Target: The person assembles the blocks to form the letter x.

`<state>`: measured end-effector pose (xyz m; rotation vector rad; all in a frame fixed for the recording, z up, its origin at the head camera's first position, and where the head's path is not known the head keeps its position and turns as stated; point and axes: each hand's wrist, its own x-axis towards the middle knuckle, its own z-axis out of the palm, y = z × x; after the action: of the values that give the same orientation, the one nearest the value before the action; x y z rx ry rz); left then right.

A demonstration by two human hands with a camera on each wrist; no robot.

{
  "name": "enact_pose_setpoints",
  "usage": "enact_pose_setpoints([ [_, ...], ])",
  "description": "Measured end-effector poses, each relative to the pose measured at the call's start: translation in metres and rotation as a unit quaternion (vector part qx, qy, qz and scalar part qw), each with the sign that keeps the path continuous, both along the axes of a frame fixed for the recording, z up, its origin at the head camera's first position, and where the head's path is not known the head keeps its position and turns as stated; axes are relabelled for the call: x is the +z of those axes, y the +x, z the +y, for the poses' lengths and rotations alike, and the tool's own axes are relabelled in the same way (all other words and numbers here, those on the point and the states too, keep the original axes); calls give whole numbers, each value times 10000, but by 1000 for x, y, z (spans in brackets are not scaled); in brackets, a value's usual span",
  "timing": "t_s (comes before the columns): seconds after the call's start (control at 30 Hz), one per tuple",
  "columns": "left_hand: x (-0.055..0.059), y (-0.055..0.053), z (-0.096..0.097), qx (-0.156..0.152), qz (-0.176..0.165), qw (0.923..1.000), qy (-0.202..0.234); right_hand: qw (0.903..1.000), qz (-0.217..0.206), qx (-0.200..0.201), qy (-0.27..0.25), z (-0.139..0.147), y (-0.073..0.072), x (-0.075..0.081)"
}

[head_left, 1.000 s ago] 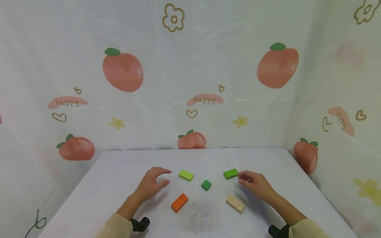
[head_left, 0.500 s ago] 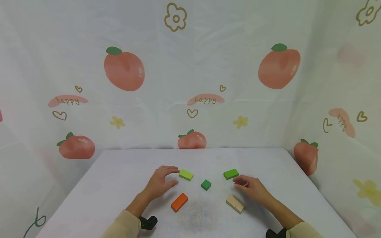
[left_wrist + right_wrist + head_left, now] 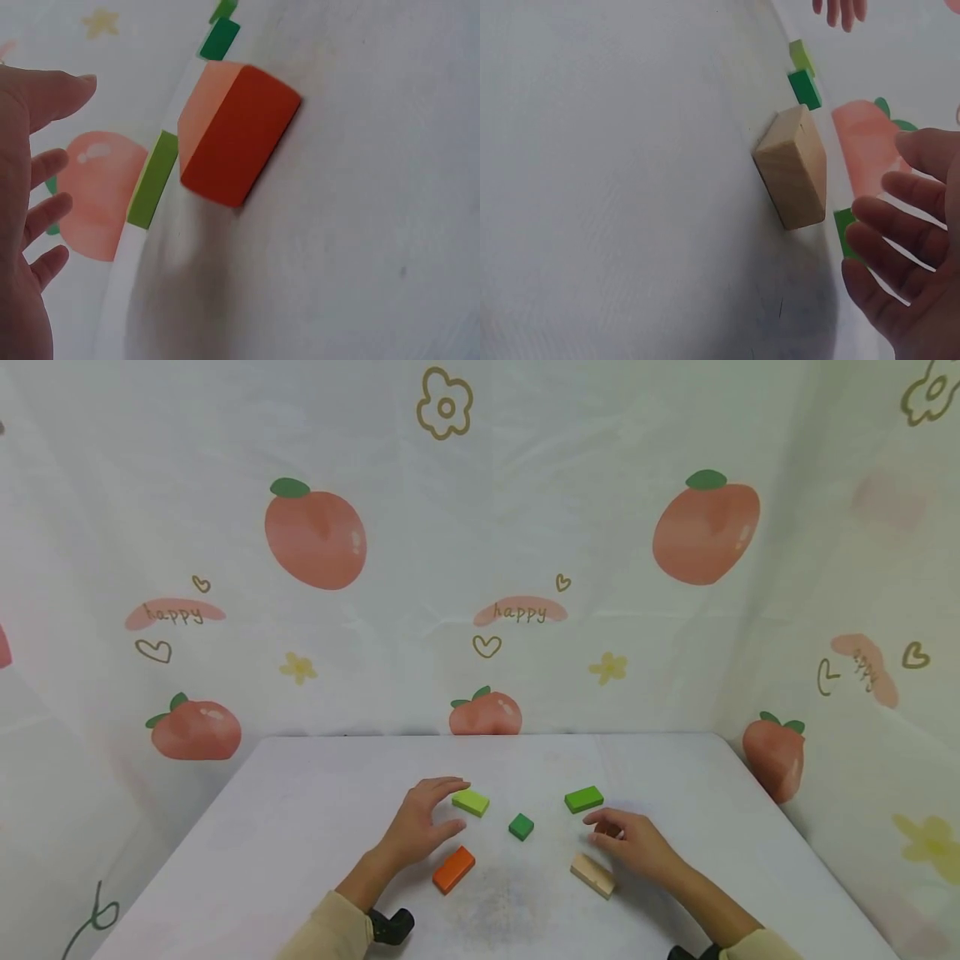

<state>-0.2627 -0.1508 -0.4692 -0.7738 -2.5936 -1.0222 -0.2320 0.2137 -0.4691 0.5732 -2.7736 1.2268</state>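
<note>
My left hand (image 3: 422,827) hovers around the left end of a yellow-green block (image 3: 470,802), fingers spread from the thumb, holding nothing. An orange block (image 3: 453,870) lies just below that thumb and looms large in the left wrist view. My right hand (image 3: 633,842) is in the air between a bright green block (image 3: 583,799) and a plain wooden block (image 3: 592,875), its fingers loosely bent with nothing in them. In the right wrist view the wooden block (image 3: 791,169) sits beside the fingers (image 3: 900,225). A small dark green cube (image 3: 521,827) lies midway between both hands.
All the blocks lie on a white table (image 3: 495,927). Behind it hangs a white curtain (image 3: 510,502) printed with peaches and flowers, which also closes in both sides. Black wrist mounts (image 3: 392,927) sit at the sleeves.
My left hand has moved right, from beside the yellow-green block to its end. The right hand has drawn slightly down and left, away from the bright green block. The blocks have stayed put.
</note>
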Motion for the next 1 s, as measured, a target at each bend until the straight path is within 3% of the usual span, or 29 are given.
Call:
enact_pose_setpoints([
  [0.3, -6, -1, 18, -222, 105, 9997, 84, 9996, -257, -18, 65, -6, 3, 0],
  [0.6, -8, -1, 35, -375, -57, 9992, 115, 9992, -385, -27, 79, -8, 5, -5],
  [1.0, -13, -6, 52, -631, 320, 9973, -212, 9987, -334, 319, 194, -7, 11, -7],
])
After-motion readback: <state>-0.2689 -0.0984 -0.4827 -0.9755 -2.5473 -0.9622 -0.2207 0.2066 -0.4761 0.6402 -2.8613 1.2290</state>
